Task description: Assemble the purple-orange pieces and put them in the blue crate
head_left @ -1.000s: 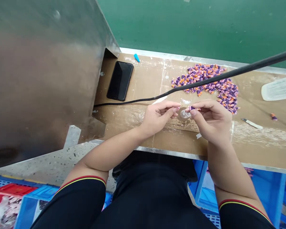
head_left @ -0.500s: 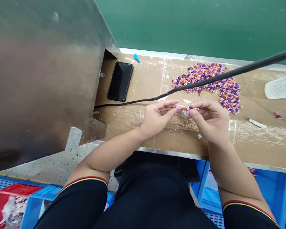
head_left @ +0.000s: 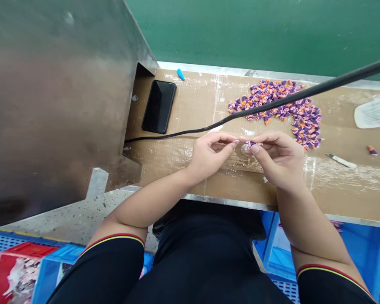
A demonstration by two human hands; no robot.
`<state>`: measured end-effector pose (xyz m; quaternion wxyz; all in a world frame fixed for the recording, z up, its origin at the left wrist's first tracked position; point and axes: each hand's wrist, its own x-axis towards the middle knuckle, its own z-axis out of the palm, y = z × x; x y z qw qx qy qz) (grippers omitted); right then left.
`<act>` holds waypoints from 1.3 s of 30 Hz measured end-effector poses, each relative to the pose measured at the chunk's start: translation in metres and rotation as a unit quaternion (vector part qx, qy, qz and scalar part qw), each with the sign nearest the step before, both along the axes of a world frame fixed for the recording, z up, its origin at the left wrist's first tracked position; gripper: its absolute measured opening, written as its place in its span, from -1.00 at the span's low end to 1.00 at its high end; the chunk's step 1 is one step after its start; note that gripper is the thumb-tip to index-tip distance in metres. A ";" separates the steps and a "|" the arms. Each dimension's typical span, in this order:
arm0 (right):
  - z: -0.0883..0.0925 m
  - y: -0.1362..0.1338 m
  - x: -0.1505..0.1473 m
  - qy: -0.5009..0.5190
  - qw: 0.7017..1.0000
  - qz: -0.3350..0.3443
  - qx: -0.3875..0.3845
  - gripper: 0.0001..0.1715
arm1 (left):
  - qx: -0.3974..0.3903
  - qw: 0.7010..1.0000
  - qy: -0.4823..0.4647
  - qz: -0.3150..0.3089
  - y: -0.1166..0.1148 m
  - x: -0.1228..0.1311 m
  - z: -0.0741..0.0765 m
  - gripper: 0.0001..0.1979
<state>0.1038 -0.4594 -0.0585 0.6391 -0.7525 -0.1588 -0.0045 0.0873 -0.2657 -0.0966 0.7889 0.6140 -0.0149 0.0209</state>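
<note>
Logging grip: my left hand (head_left: 207,158) and right hand (head_left: 280,159) both clenched on purple piece (head_left: 250,144) | piece held over clear disc (head_left: 246,149), near front edge of table (head_left: 183,169) | pile (head_left: 304,126) of pieces toward back edge

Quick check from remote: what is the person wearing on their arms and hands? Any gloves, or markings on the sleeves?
The left hand and right hand are bare, with no gloves, and the forearms are bare too. The black left sleeve and black right sleeve each end in a cuff edged with red and yellow stripes.
</note>
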 end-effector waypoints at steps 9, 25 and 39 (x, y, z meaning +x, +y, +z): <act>-0.003 0.005 -0.006 -0.023 0.999 -0.029 -0.024 -0.76 | -0.056 0.998 0.030 -0.026 0.001 0.000 0.008 -0.66; -0.011 0.012 -0.009 -0.151 0.985 -0.058 -0.068 -0.85 | -0.132 0.989 0.069 -0.021 -0.003 0.001 0.007 -0.63; -0.015 0.014 -0.004 -0.231 0.971 -0.053 -0.047 -0.73 | -0.101 0.995 -0.001 -0.009 -0.002 -0.001 0.010 -0.78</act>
